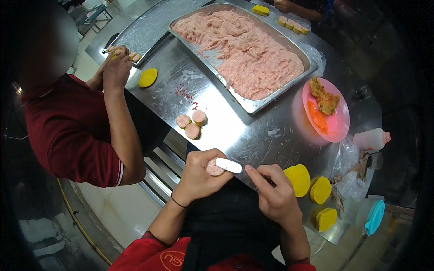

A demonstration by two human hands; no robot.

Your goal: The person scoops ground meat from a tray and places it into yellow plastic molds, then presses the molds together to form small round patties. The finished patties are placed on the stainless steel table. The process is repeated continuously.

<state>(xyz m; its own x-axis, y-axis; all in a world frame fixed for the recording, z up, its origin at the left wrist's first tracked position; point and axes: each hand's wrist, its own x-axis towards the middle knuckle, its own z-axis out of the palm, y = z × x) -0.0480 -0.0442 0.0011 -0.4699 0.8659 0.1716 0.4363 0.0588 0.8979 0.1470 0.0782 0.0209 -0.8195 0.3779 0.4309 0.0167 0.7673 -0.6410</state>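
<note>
Pink dumpling (213, 168) sits cupped in my left hand (199, 174), fingers closed around it at the tabletop (253, 135) edge; my right hand (273, 194) pinches the white spatula (228, 165), blade lying across its right side.

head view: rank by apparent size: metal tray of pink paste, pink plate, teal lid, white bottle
1. Metal tray of pink paste
2. Pink plate
3. White bottle and teal lid: look alike, and the lid sits edge-on at the warped rim, so unranked.

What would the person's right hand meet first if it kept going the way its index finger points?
The right hand points up-left along the white flat spatula; first comes the pink filled dumpling cupped in the left hand, depth permitting.
</note>
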